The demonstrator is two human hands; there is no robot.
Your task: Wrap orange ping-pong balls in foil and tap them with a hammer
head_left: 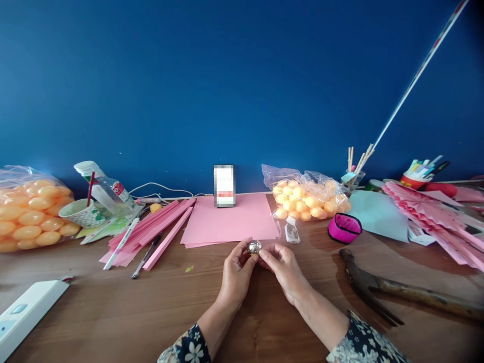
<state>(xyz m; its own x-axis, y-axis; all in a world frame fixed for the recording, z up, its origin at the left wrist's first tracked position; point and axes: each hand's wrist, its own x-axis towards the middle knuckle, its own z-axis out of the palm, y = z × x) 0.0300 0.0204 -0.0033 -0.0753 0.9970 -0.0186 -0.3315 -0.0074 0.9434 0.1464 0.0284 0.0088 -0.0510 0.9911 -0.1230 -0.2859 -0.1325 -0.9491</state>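
My left hand (pixel 237 269) and my right hand (pixel 283 267) meet over the wooden table (pixel 113 312) just in front of a stack of pink paper sheets (pixel 232 219). Both pinch a small shiny silver ball (pixel 254 247) between their fingertips, left fingers curled on its left side, right fingertips pressed to its right. The ball is held a little above the tabletop.
Bags of orange balls lie at far left (pixel 30 212) and back right (pixel 308 196). Folded pink strips (pixel 151 232), pens, a paper cup (pixel 81 213), a phone (pixel 224 185), pink tape roll (pixel 343 228), a hammer (pixel 381 290) and pink paper fans (pixel 434 217) surround the hands.
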